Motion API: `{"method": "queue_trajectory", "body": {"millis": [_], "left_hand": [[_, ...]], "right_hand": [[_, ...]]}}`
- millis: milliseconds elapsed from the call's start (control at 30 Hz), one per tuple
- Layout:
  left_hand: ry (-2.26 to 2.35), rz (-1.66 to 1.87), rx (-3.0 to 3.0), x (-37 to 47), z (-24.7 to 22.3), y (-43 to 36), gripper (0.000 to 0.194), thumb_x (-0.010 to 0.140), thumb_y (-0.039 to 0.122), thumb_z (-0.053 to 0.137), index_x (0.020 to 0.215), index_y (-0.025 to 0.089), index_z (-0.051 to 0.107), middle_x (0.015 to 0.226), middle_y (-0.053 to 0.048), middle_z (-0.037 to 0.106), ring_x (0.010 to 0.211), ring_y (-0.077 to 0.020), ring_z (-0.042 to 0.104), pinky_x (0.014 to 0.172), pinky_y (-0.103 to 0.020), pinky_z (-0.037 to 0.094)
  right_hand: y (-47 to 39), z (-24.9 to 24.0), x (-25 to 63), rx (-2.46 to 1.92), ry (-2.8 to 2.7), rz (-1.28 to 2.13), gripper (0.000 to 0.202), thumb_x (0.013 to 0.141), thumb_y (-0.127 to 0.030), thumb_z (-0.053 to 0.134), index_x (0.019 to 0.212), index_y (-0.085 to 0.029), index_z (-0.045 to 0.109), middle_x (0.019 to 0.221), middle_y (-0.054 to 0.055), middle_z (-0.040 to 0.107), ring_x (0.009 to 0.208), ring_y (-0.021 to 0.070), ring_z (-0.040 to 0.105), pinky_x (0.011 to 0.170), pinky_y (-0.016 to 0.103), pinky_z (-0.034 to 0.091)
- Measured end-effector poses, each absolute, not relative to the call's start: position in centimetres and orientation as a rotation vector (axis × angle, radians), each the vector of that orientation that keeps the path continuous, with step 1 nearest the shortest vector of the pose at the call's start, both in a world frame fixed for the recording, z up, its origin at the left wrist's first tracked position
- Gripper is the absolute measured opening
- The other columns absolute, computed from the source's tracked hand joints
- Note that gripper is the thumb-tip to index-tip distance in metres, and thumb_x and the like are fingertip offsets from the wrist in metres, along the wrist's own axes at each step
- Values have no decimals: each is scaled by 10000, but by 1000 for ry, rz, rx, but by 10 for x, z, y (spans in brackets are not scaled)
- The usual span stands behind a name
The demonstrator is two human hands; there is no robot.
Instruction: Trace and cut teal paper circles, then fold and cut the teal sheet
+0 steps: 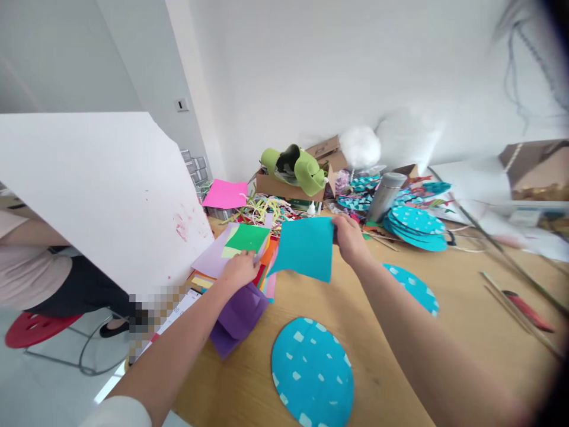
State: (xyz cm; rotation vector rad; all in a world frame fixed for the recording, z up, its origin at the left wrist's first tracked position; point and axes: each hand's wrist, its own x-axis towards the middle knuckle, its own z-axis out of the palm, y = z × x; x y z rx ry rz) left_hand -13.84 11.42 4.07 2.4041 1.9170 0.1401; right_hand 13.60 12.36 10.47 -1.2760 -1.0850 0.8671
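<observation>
My right hand [350, 238] pinches the upper right corner of a turquoise sheet [304, 248] and holds it up over the table. The sheet has one curved, cut-out edge. My left hand [242, 270] is closed at a pile of coloured sheets, its fingers curled over a lilac edge. Bent purple sheets [240, 317] stick out below that hand. A green sheet [251, 237] lies on a large lilac sheet [213, 256] just beyond it. Closest to me on the table is a turquoise oval [313, 370] with pale patches. A similar patterned piece [413, 287] is partly behind my right forearm.
A white board [98, 196] stands upright at left, with a person seated behind it. At the back are a pink sheet [226, 194], paper strips [262, 210], a box with a green roll [293, 169], a metal flask [386, 196] and stacked ovals [415, 228]. Sticks and a red-handled tool [528, 311] lie right.
</observation>
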Motion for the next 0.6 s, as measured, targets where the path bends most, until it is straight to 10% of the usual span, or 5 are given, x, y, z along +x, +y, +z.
{"method": "queue_trajectory", "body": {"millis": [333, 600], "left_hand": [[1574, 642, 2446, -91, 93, 91, 525, 943, 416, 422, 1387, 137, 413, 1417, -149, 492, 1325, -246, 431, 1110, -379, 315], [727, 900, 1260, -21, 126, 65, 775, 720, 478, 747, 1366, 186, 434, 1390, -161, 523, 1265, -260, 502, 1018, -403, 395]], "right_hand": [[31, 154, 192, -1122, -780, 864, 148, 672, -302, 531, 668, -233, 400, 523, -70, 322, 429, 99, 327, 400, 226, 300], [-23, 204, 201, -872, -772, 1106, 92, 630, -179, 548, 605, -216, 467, 501, -47, 434, 433, 107, 398, 435, 235, 374]]}}
